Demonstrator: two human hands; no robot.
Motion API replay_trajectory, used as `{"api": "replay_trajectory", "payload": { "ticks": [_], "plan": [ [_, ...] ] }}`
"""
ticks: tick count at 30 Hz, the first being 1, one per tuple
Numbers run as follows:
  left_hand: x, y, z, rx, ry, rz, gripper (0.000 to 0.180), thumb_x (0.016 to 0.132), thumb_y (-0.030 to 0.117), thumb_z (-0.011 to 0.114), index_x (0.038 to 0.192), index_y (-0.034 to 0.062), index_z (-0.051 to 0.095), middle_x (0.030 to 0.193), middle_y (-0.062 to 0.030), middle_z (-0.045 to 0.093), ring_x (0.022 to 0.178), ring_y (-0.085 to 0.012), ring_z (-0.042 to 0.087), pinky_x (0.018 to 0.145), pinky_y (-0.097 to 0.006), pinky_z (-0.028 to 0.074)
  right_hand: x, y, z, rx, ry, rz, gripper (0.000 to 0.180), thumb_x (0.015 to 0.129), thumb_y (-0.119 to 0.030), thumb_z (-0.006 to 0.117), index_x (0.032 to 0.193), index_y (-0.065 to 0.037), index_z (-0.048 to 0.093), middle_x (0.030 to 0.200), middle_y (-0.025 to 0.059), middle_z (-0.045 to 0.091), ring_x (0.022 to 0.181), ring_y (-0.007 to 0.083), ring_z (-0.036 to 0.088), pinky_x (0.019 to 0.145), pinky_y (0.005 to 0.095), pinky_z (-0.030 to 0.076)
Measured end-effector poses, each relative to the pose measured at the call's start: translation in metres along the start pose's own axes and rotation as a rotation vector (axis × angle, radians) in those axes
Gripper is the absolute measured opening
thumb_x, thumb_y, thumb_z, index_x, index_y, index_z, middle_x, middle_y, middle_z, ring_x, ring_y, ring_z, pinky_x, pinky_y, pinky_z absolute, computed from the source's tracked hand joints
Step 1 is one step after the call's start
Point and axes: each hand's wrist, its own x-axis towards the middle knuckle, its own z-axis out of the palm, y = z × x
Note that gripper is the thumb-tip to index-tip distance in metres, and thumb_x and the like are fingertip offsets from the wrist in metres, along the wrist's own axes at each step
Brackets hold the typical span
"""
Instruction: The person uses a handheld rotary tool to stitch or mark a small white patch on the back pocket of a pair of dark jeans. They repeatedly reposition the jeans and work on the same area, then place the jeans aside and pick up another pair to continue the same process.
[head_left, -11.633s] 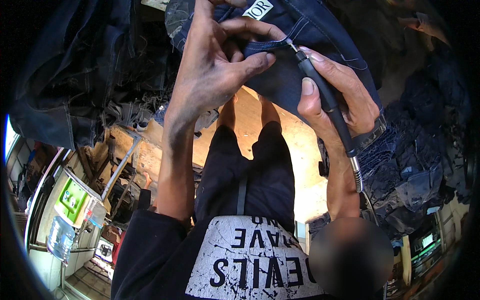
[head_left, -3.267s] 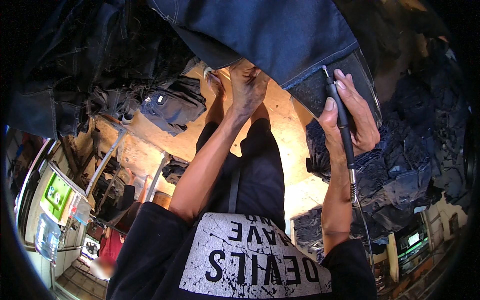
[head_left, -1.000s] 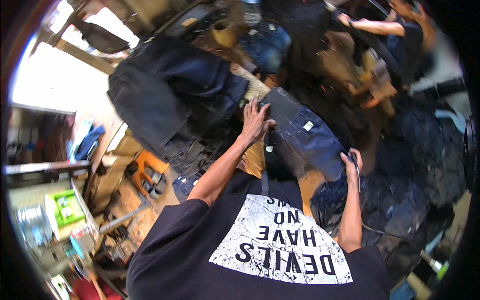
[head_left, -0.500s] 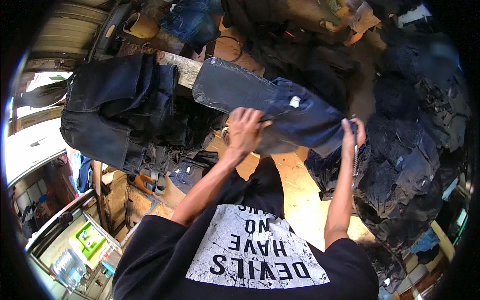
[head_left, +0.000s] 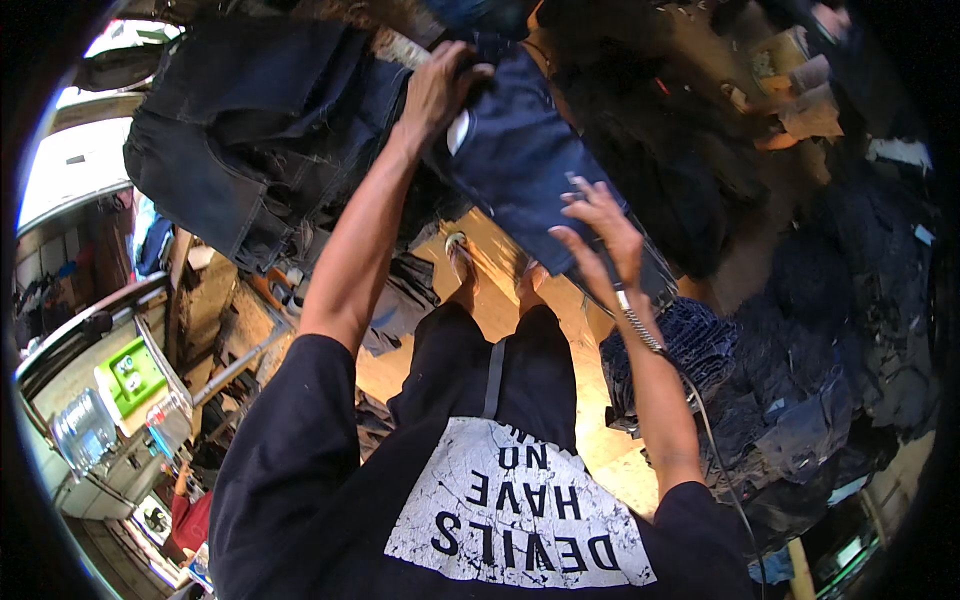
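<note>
Dark blue denim jeans (head_left: 520,145) lie stretched on a long board running from upper left to lower right. At their far end my left hand (head_left: 440,90) has its fingers curled over the cloth, near a pale oval patch (head_left: 458,132). My right hand (head_left: 608,235) hovers at the near right part of the denim, thumb apart from the fingers. A slim tool tip (head_left: 574,182) pokes out between those fingers. Its coiled metal sleeve (head_left: 638,325) and dark cable (head_left: 708,425) run back along my right forearm. The tool's body is mostly hidden by the hand.
A stack of dark trousers (head_left: 230,130) stands at the left. Heaped dark garments (head_left: 800,330) fill the right side, with a bundled denim piece (head_left: 690,345) nearer. Lower left are a green tray (head_left: 130,375), a clear water jug (head_left: 82,430) and a person in red (head_left: 190,520).
The denim now covers more of the board's far end. My left hand has moved up and away to that end; my right hand has let go of the denim's near edge and moved left.
</note>
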Motion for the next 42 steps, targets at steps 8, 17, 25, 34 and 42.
{"api": "replay_trajectory", "payload": {
  "ticks": [8,17,25,34,42],
  "plan": [
    [-0.100,0.085,-0.029,0.174,-0.033,-0.368,0.046,0.086,0.024,0.088,0.118,-0.0001,0.067,0.115,-0.0198,0.065,0.109,-0.0391,0.063,0.096,-0.048,0.052,-0.012,0.006,0.045,0.344,0.088,0.347,0.041,0.103,-0.015,0.070,0.140,-0.002,0.056,0.112,0.0178,0.079,0.108,0.0276,0.078,0.105,0.0420,0.057],
    [-0.111,0.073,-0.033,-0.370,-0.025,-0.628,0.060,0.074,0.015,0.099,0.119,-0.0015,0.063,0.103,-0.0160,0.076,0.091,-0.0192,0.073,0.074,-0.031,0.058,0.073,0.007,0.082,0.075,0.044,0.057,0.022,0.082,-0.003,0.082,0.104,0.002,0.078,0.103,0.0198,0.081,0.100,0.0323,0.081,0.093,0.0378,0.063],
    [-0.138,0.043,-0.028,-0.583,0.101,-0.608,0.074,0.073,0.006,0.098,0.132,0.0044,0.052,0.107,-0.0132,0.074,0.093,-0.0130,0.072,0.071,-0.022,0.057,0.082,0.023,0.115,0.062,0.004,-0.259,0.024,0.077,0.000,0.081,0.100,0.003,0.079,0.100,0.0191,0.081,0.102,0.0324,0.081,0.099,0.0454,0.063],
    [-0.141,0.035,-0.024,-0.680,0.106,-0.624,0.077,0.075,-0.005,0.091,0.135,0.0068,0.045,0.106,-0.0133,0.074,0.092,-0.0114,0.070,0.065,-0.018,0.050,0.083,0.025,0.120,0.041,-0.096,-0.249,0.024,0.077,-0.006,0.083,0.100,0.004,0.080,0.097,0.0190,0.081,0.101,0.0336,0.081,0.099,0.0464,0.063],
    [-0.143,0.031,-0.023,-0.654,0.098,-0.578,0.079,0.074,-0.008,0.090,0.136,0.0055,0.044,0.107,-0.0154,0.074,0.095,-0.0135,0.072,0.066,-0.018,0.051,0.082,0.027,0.120,0.059,-0.138,-0.229,0.026,0.079,-0.008,0.084,0.103,0.003,0.080,0.099,0.0195,0.082,0.102,0.0336,0.081,0.099,0.0465,0.063]
  ]
}}
